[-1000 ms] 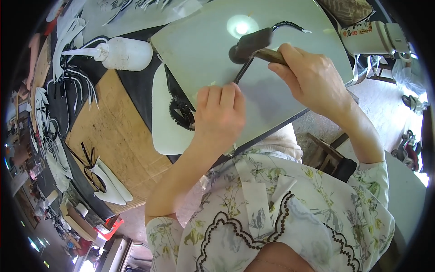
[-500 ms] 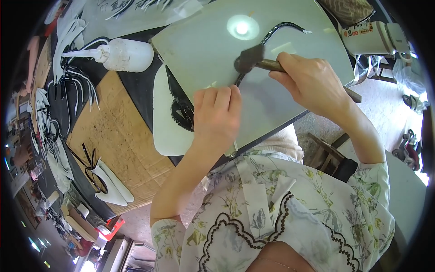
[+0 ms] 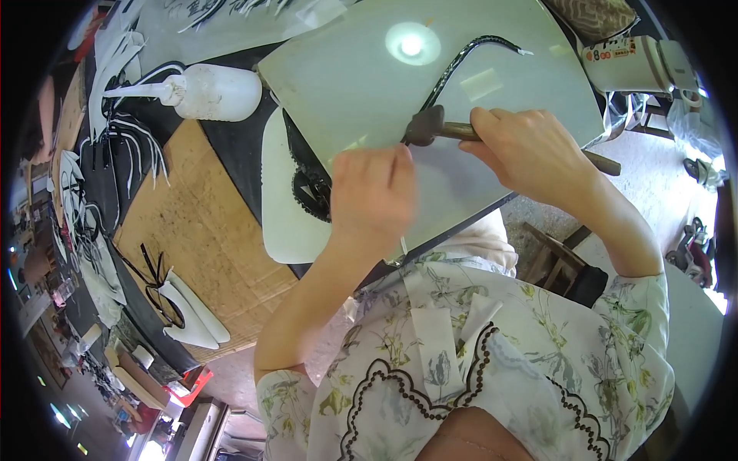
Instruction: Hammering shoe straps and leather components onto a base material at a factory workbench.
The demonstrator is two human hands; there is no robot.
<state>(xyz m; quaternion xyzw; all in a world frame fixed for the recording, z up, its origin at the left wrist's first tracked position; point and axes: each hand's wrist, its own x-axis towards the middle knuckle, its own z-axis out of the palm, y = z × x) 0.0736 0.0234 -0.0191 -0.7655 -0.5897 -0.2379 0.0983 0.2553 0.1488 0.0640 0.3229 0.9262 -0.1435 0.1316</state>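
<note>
My right hand (image 3: 534,150) is wrapped round the wooden handle of a hammer (image 3: 424,126), whose dark head rests on or just over a black cord-like strip (image 3: 450,69). The strip runs across the pale green board (image 3: 330,73) and curves to a whitish frayed tip at the far right. My left hand (image 3: 373,188) is closed on the strip's near end, just short of the hammer head. Beside my left hand, more black strip (image 3: 309,192) with a toothed edge lies over a white rounded piece (image 3: 280,223). What my left fingers cover is hidden.
A white squeeze bottle (image 3: 219,92) lies left of the board. Brown cardboard (image 3: 200,238) is further left, with a white piece (image 3: 192,311) and black straps on it. White and black strips (image 3: 138,146) lie around there. A white container (image 3: 623,65) stands at the right.
The hammer head has come down and slightly toward me along the strip, uncovering more of it. My left hand has shifted a little to the right.
</note>
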